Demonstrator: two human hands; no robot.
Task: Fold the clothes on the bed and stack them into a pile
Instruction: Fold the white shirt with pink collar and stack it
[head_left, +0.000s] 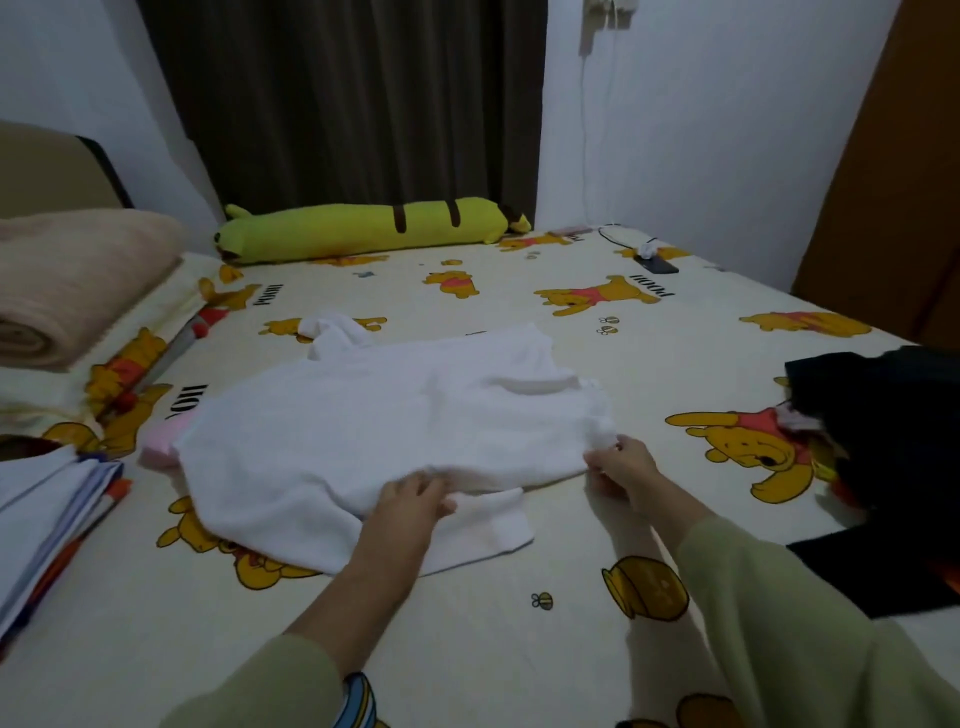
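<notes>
A white garment (374, 431) lies spread across the middle of the bed (519, 623), partly over a pink piece (161, 441). The left hand (410, 501) curls its fingers over the garment's near edge and grips the cloth, while the right hand (621, 462) pinches the garment's right corner. Dark clothes (893, 447) lie heaped at the bed's right edge, and a folded stack (52, 514) sits at the left.
</notes>
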